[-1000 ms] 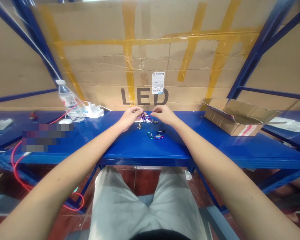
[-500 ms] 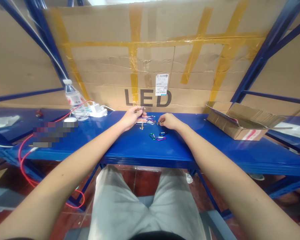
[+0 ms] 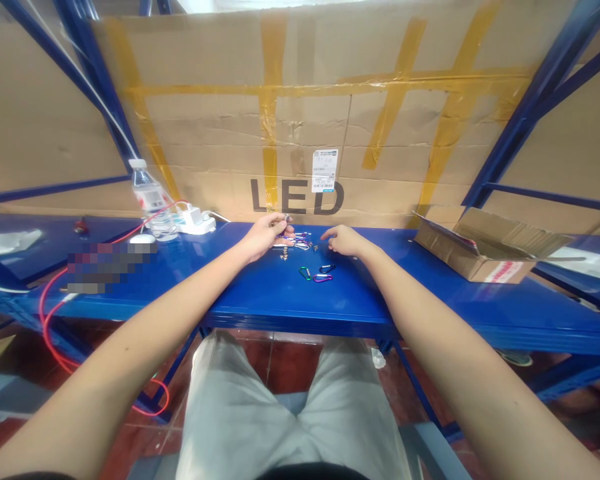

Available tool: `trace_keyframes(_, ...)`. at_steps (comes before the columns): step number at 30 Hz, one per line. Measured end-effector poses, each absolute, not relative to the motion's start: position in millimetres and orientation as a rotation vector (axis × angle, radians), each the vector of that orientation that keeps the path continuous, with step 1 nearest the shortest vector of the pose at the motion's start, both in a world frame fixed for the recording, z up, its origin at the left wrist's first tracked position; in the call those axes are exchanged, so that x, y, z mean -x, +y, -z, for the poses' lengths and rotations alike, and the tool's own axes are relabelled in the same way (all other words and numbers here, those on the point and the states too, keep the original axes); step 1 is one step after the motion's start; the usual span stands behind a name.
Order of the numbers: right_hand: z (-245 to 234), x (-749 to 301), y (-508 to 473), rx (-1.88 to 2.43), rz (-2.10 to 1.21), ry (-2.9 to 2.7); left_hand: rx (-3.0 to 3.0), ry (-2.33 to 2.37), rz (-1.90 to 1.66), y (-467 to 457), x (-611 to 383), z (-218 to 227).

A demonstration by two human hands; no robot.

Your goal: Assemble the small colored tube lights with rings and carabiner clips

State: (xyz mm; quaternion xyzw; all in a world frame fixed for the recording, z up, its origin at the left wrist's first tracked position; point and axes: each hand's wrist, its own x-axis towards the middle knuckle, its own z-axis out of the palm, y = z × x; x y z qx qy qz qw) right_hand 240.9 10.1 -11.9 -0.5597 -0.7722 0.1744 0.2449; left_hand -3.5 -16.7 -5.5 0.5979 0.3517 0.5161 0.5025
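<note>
My left hand [image 3: 266,235] is closed at the fingertips on a small dark metal piece [image 3: 287,219], too small to name. Just beneath its fingers lies a pile of coloured carabiners [image 3: 300,241]. Small brass-coloured pieces [image 3: 284,253] are scattered in front of the pile, and a few more brass bits [image 3: 315,247] lie to its right. My right hand [image 3: 349,241] hovers beside those bits, index finger stretched out and nothing visible in it. Nearer to me, a green carabiner [image 3: 305,273], a purple carabiner [image 3: 323,278] and a black carabiner [image 3: 327,269] lie together.
The blue table [image 3: 280,300] backs onto a large cardboard sheet [image 3: 220,147]. An open cardboard box [image 3: 495,267] stands at right. On the left are a water bottle [image 3: 153,200], a white power strip [image 3: 200,223], a red cable [image 3: 43,313] and a blurred-out object [image 3: 110,267].
My right hand has drawn slightly right, away from the small brass bits, and its fingers have loosened with the index extended. My left hand stays in nearly the same place.
</note>
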Motion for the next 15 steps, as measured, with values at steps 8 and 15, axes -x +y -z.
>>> trace_keyframes(8, 0, -231, -5, 1.257, -0.952, -1.736, -1.521, 0.834, -1.206, -15, 3, 12)
trace_keyframes(15, -4, -210, -12, 0.872, -0.847, -1.723, -1.786, 0.91, -1.085, -23, -2, 13)
